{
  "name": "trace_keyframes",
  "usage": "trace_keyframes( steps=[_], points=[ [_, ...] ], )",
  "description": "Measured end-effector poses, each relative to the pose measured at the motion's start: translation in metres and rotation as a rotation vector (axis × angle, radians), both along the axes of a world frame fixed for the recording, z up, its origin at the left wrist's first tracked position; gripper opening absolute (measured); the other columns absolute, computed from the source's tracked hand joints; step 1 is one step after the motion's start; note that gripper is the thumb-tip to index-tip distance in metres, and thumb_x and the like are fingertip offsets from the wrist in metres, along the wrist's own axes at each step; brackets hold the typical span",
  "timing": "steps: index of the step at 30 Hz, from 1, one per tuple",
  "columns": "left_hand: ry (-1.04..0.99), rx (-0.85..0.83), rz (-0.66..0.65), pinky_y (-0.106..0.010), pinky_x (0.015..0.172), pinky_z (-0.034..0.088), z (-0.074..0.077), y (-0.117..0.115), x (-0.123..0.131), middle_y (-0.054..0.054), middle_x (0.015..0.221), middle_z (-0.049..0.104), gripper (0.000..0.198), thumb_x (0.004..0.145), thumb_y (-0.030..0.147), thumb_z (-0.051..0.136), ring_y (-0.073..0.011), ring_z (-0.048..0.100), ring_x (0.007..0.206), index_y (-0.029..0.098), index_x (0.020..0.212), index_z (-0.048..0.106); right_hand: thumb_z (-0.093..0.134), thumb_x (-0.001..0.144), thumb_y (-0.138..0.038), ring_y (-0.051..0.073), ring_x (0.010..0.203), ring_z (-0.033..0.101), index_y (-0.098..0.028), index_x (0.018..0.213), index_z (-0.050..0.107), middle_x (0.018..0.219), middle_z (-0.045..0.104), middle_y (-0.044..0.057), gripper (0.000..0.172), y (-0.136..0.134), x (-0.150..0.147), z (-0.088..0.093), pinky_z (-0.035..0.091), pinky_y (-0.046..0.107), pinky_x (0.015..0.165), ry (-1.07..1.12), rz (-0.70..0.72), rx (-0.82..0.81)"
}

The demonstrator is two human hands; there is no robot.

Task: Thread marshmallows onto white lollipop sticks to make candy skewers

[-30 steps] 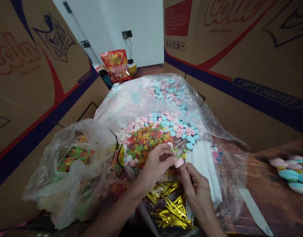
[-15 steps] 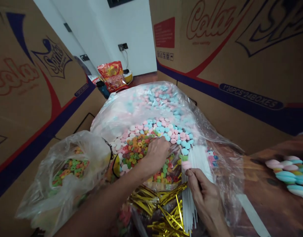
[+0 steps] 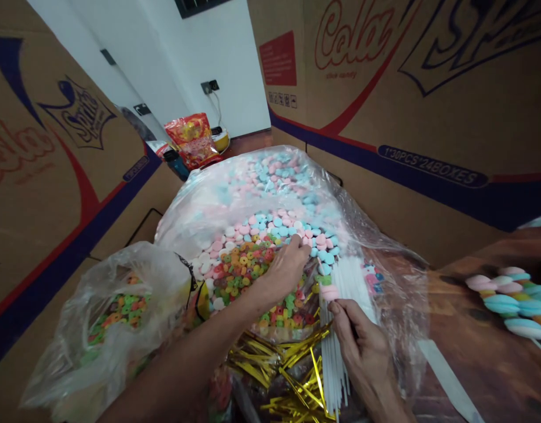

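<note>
My left hand [image 3: 290, 263] reaches into a heap of pastel pink, blue and white disc candies [image 3: 292, 226], its bunched fingertips touching them at the far edge of a pile of coloured ring candies [image 3: 244, 264]. Whether it grips one is hidden. My right hand [image 3: 358, 341] pinches a thin white stick with a pink candy [image 3: 331, 292] and a green ring on its upper end. It holds this beside a bundle of white sticks [image 3: 347, 279]. Gold twist ties [image 3: 292, 367] lie below both hands.
A big clear bag [image 3: 261, 176] holds the pastel candies. A smaller clear bag of rings [image 3: 120, 311] sits at the left. Filled candy skewers [image 3: 512, 299] lie on the brown surface at the right. Tall cardboard boxes [image 3: 429, 100] stand on both sides; a red snack bag [image 3: 191, 138] is at the back.
My left hand left the stick and moved forward over the rings to the pastel discs. My right hand kept the stick with the pink candy, shifting slightly right.
</note>
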State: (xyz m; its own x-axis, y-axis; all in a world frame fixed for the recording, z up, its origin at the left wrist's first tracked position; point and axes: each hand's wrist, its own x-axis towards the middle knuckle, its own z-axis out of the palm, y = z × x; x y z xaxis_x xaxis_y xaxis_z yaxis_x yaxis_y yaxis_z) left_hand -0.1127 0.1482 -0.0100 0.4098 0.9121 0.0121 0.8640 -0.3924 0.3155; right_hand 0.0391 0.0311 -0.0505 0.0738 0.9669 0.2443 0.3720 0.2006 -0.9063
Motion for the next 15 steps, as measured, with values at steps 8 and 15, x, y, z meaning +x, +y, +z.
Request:
trace_keyframes(
  steps=[8, 15],
  points=[
    [0.282, 0.015, -0.006, -0.033, 0.069, 0.046, 0.008, -0.007, 0.014, -0.014, 0.112, 0.051, 0.032, 0.088, 0.006, 0.036, -0.0202, 0.058, 0.078, 0.012, 0.115, 0.052, 0.052, 0.094, -0.044, 0.009, 0.046, 0.043, -0.017, 0.090, 0.069, 0.058, 0.051, -0.004, 0.033, -0.006, 0.002, -0.005, 0.037, 0.016, 0.045, -0.035, -0.063, -0.063],
    [0.003, -0.015, 0.029, -0.031, 0.072, 0.047, 0.012, -0.018, 0.003, -0.012, 0.106, 0.055, 0.024, 0.087, 0.007, 0.040, -0.0193, 0.057, 0.082, 0.015, 0.102, 0.057, 0.051, 0.094, -0.046, 0.010, 0.048, 0.042, -0.017, 0.093, 0.068, 0.057, 0.047, -0.004, 0.034, -0.004, 0.004, -0.005, 0.036, 0.018, 0.044, 0.021, -0.048, -0.101]
  ],
)
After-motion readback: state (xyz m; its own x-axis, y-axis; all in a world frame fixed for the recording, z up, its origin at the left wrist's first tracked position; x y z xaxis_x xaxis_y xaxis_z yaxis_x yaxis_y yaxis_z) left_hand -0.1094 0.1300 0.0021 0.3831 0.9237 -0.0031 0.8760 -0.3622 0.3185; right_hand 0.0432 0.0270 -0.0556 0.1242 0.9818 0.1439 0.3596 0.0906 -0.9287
